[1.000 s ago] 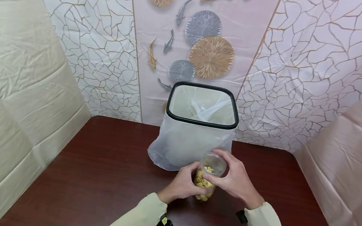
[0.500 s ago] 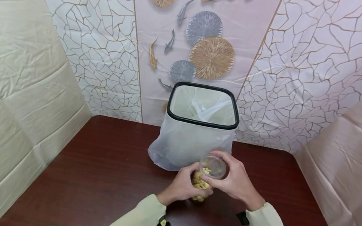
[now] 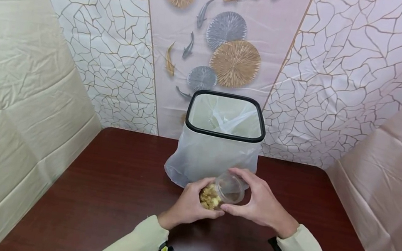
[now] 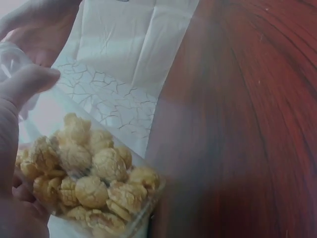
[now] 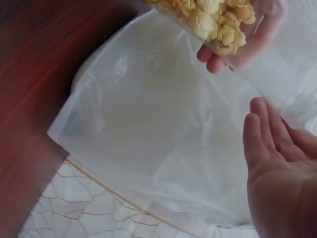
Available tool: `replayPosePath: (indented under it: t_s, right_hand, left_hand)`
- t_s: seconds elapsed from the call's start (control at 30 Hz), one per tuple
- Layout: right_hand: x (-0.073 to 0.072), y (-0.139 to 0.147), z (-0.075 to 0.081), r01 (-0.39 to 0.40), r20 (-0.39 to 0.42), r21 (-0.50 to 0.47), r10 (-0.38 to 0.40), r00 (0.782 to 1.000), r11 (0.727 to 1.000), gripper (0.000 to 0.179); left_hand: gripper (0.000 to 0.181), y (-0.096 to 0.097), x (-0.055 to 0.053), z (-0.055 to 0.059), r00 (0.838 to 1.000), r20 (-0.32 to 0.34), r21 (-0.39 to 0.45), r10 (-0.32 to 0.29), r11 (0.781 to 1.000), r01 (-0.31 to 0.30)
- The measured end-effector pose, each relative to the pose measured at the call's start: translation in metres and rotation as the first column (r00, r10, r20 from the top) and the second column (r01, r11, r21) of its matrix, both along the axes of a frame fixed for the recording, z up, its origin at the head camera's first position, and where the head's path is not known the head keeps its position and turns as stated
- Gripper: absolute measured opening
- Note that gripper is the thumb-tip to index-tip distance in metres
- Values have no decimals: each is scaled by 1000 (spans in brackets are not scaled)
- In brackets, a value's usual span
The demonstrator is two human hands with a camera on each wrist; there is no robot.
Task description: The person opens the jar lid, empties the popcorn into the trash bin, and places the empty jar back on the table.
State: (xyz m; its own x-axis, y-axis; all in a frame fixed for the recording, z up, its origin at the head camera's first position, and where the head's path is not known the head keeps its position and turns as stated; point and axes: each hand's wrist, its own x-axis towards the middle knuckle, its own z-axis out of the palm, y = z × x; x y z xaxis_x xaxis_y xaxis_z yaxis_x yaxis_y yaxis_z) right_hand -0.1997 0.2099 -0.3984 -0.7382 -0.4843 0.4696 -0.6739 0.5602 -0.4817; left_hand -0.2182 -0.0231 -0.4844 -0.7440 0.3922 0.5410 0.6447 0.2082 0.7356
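Observation:
A clear plastic jar (image 3: 230, 188) leans over in front of the bin, its round top facing up and right. Caramel popcorn (image 3: 209, 196) fills the lower part, seen close up in the left wrist view as popcorn balls (image 4: 94, 178). My left hand (image 3: 191, 203) grips the jar's body from the left. Around the rim end curl the thumb and fingers of my right hand (image 3: 261, 200). Whether a separate clear lid sits on that end, I cannot tell. The right wrist view has the jar's popcorn end (image 5: 213, 22) at the top and my right hand (image 5: 285, 158) lower right.
Just behind the hands stands a white bin with a black rim (image 3: 224, 136), lined with a translucent bag (image 3: 184, 169). The dark wooden table (image 3: 111, 181) reaches back to a patterned cloth wall (image 3: 120, 48). Beige cloth hangs on both sides.
Both hands and the jar have shifted slightly left. The jar has tipped from nearly upright, its popcorn end swinging left and up, and the left forearm has moved left.

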Motion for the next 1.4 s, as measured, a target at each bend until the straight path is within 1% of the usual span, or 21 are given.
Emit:
replayPosePath:
  t_s: [0.1, 0.2, 0.33, 0.43, 0.53, 0.63, 0.73, 0.77, 0.9, 1.0, 1.13, 1.23, 1.27, 1.37, 1.4]
  right_hand:
    - [2, -3, 7, 11, -20, 48, -10, 1000, 999, 86]
    - [5, -8, 14, 31, -9, 73, -30, 1000, 997, 85]
    - [8, -16, 16, 68, 31, 92, -71, 997, 993, 83]
    - [9, -22, 14, 98, 58, 85, -103, 993, 992, 80]
    - [9, -29, 11, 120, 93, 74, -126, 988, 990, 78]
    - [8, -37, 7, 121, 124, 74, -130, 984, 990, 77]
    - [7, -45, 2, 120, 150, 77, -131, 980, 990, 76]
    - [7, -47, 0, 125, 154, 77, -136, 979, 989, 75]
    - [6, -53, -8, 135, 179, 71, -146, 973, 988, 69]
    - [6, -56, -12, 128, 186, 64, -137, 973, 990, 67]
    - [6, -56, -15, 101, 161, 33, -105, 981, 994, 63]
    - [6, -55, -18, 77, 130, 13, -78, 988, 997, 61]
    - [6, -55, -19, 71, 122, 10, -72, 990, 997, 60]
    - [6, -54, -20, 50, 107, 7, -51, 993, 999, 58]
    - [6, -54, -20, 42, 107, 6, -43, 993, 999, 57]
  left_hand:
    - [76, -12, 0, 4, 999, -36, -40, 41, 998, -42]
    - [77, -24, -1, 8, 993, -85, -99, 82, 991, -90]
    - [79, -39, -1, 14, 981, -155, -183, 116, 973, -144]
    - [81, -49, 0, 18, 969, -204, -247, 138, 951, -187]
    - [86, -56, 2, 20, 944, -282, -304, 169, 918, -255]
    - [89, -61, 3, 18, 903, -384, -346, 192, 877, -334]
    - [90, -65, 5, 14, 869, -454, -353, 195, 856, -377]
    - [89, -65, 5, 13, 861, -470, -351, 194, 854, -384]
    - [89, -68, 7, 7, 837, -508, -341, 204, 845, -412]
    - [89, -71, 8, 4, 818, -533, -333, 216, 835, -438]
    - [86, -73, 9, 3, 789, -572, -323, 222, 824, -466]
    - [83, -75, 9, 2, 771, -597, -312, 220, 823, -476]
    - [82, -76, 9, 1, 769, -601, -309, 218, 824, -475]
    - [80, -78, 10, 1, 775, -596, -302, 211, 835, -460]
    - [79, -78, 10, 0, 779, -591, -300, 210, 839, -454]
